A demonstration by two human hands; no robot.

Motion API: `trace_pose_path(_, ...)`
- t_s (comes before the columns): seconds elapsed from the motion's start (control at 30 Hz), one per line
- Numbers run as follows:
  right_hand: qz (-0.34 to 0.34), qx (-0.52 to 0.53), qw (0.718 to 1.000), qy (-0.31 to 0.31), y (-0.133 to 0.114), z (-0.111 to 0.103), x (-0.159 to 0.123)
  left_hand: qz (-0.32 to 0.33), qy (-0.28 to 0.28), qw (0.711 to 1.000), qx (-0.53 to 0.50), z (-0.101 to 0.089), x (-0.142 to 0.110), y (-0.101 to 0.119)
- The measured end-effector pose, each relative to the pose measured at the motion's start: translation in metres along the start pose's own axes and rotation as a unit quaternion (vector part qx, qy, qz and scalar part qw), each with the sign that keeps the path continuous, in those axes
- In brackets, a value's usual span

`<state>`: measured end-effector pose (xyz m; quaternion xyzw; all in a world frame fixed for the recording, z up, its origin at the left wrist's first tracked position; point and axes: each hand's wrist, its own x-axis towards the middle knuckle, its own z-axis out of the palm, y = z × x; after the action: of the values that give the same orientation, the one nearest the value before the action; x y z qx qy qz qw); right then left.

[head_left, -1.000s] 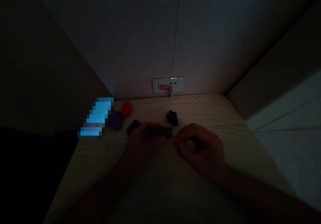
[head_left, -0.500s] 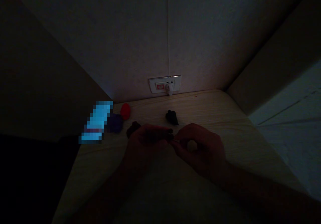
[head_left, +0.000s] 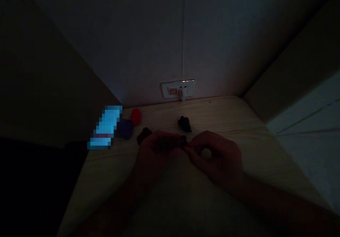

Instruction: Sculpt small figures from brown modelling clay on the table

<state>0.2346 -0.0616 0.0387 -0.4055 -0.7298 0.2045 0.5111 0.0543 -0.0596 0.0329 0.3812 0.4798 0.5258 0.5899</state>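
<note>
The light is dim. My left hand [head_left: 148, 161] is closed around a dark, clay-like piece [head_left: 171, 144], a longish shape with small knobs at its right end; its exact form is hard to make out. My right hand [head_left: 223, 155] pinches that same end between thumb and forefinger, the other fingers curled. Just beyond my left knuckles lies a dark brown lump [head_left: 143, 135]. A black lump [head_left: 185, 123] with a pointed end rests on the wooden tabletop [head_left: 225, 113], beyond the gap between my hands.
Farther left are a purple lump [head_left: 125, 129] and a red lump [head_left: 135, 117], beside a bright, pixelated rectangle [head_left: 105, 125]. A wall socket [head_left: 174, 91] with a plug [head_left: 182, 94] sits above the table's back edge. Walls stand behind and to the left.
The whole view has shifted a little, so everything appears slightly farther right. Both hands keep their hold, and the dark piece seems turned slightly, showing more of its surface.
</note>
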Motion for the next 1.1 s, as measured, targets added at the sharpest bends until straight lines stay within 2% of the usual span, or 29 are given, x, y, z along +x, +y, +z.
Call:
trace_pose_path(0.4,0.045,0.033,0.998,0.009,0.0011,0.0024,-0.0033,0.012,-0.014,1.000,0.011,-0.0007,-0.0011,-0.0029)
trace_pose_path(0.83,0.022,0.011,1.000,0.013,0.0003,0.0034,-0.0035,0.025,0.002,1.000,0.020,0.0023,-0.0010,-0.0006)
trace_pose_path(1.1,-0.017,0.009,1.000,0.012,0.0006,0.0024,-0.0024,0.019,0.001,0.999,0.033,0.0025,-0.0010,-0.0005)
